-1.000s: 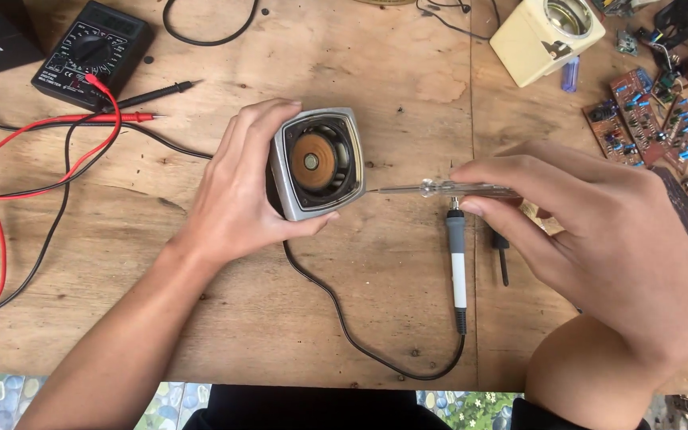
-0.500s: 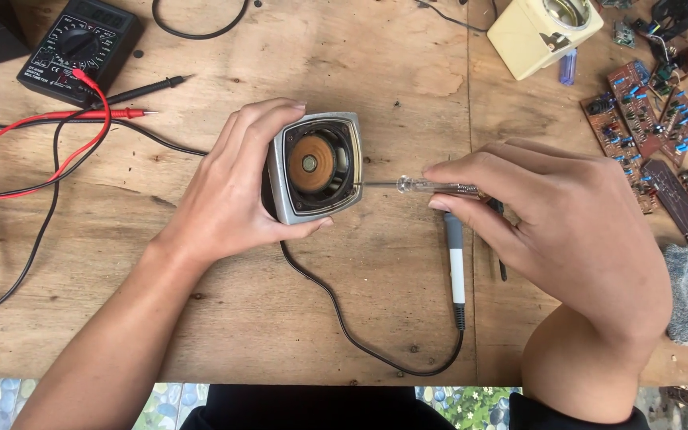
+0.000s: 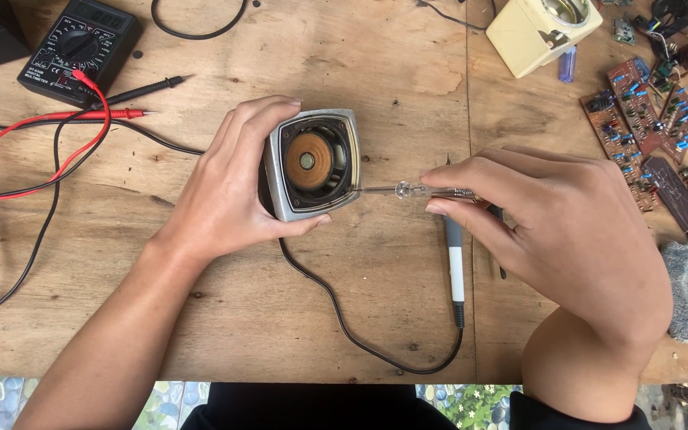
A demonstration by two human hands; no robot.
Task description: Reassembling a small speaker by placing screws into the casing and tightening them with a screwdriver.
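My left hand (image 3: 224, 191) wraps the small grey speaker (image 3: 312, 163) on the tabletop (image 3: 408, 87), thumb under its lower edge, fingers over the top, grip clamped on the housing with the orange cone facing up at me. My right hand (image 3: 567, 231) lies to the right of it, grip pinched on the clear handle of a screwdriver (image 3: 408, 190). The tool's long axis runs level, left to right, and its tip meets the speaker's right edge. A soldering iron (image 3: 455, 267) lies beneath my right fingers, pointing away from me, untouched.
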